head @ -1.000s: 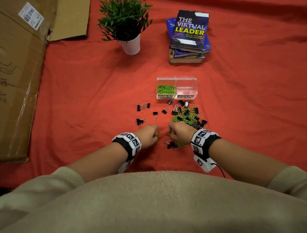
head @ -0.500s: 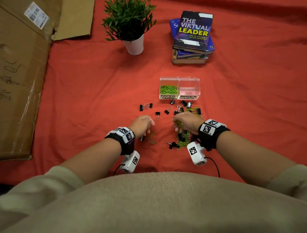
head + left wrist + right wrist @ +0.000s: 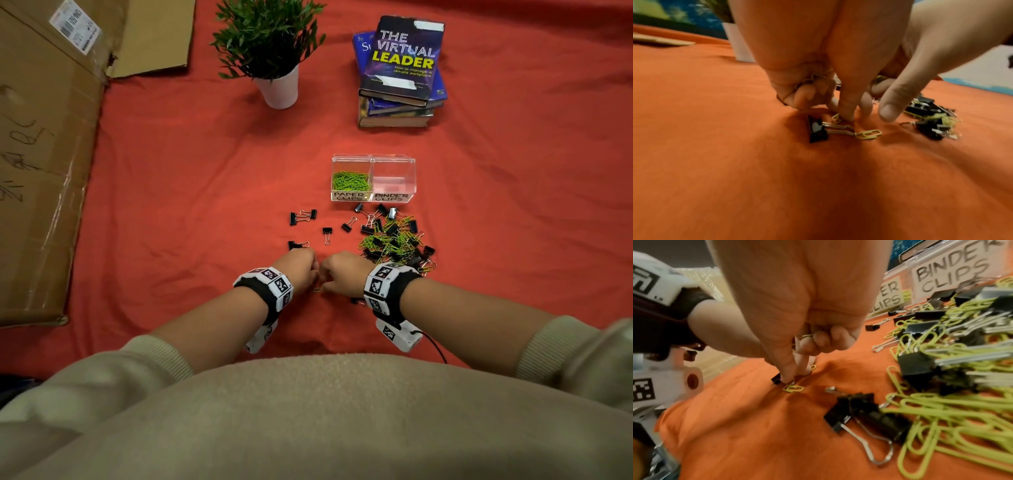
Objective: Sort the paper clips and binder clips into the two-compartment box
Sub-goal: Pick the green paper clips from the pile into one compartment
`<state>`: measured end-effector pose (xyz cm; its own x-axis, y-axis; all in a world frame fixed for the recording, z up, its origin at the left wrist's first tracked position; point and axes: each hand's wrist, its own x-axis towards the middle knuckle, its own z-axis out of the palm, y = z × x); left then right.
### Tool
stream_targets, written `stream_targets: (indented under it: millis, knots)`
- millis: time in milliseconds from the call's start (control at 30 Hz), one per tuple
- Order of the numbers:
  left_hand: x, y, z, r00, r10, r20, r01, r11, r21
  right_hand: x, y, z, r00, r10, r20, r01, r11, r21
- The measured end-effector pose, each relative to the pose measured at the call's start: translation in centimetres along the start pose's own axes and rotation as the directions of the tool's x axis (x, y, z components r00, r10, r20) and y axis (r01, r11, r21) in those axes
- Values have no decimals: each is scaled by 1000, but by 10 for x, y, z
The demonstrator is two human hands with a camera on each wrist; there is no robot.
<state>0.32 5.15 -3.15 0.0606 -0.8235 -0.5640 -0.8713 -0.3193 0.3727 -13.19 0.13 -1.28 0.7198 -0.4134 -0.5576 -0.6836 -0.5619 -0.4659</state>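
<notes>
The clear two-compartment box [image 3: 373, 160] holds green paper clips [image 3: 351, 180] in its left half; the right half, labelled BINDER CLIPS, shows none. A mixed pile of clips [image 3: 394, 236] lies before it. My left hand [image 3: 303, 269] and right hand [image 3: 340, 274] meet near my body. In the left wrist view, curled fingers [image 3: 803, 95] keep paper clips in the palm while the tips press a green paper clip [image 3: 836, 118] beside a black binder clip [image 3: 818, 130]. My right hand [image 3: 795, 374] also holds a paper clip [image 3: 807, 336] and pinches at the cloth by another green clip [image 3: 793, 388].
Loose binder clips [image 3: 303, 216] lie left of the pile on the red cloth [image 3: 205, 205]. A potted plant [image 3: 277, 89] and a stack of books [image 3: 400, 75] stand behind the box. Flattened cardboard [image 3: 44, 154] covers the far left.
Half a second ago my hands were apart, the right one on the pile. Both have drawn back toward me and come together over the same few clips.
</notes>
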Motion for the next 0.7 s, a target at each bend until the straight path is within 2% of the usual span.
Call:
stream_targets:
  millis: [167,300,433,567,700]
  knots:
    - [-6,-2,-5,1000,-23,-7,22,998,-66,7,-7,11,1000,-20,10,22,992,-123]
    - [-6,-5,-12,997,-63,-40,54,976,-210,7,-5,16,999,-9,37,14,992,-125]
    - [1,1,-23,998,-58,-21,48,943,-331,7,1,14,998,-15,64,23,992,-123]
    - [11,11,-27,1000,-27,1,24,861,-508,7,6,11,1000,-30,9,30,995,-99]
    - [17,23,-35,999,-46,-5,35,819,-573,10,0,18,1000,-27,0,26,993,-119]
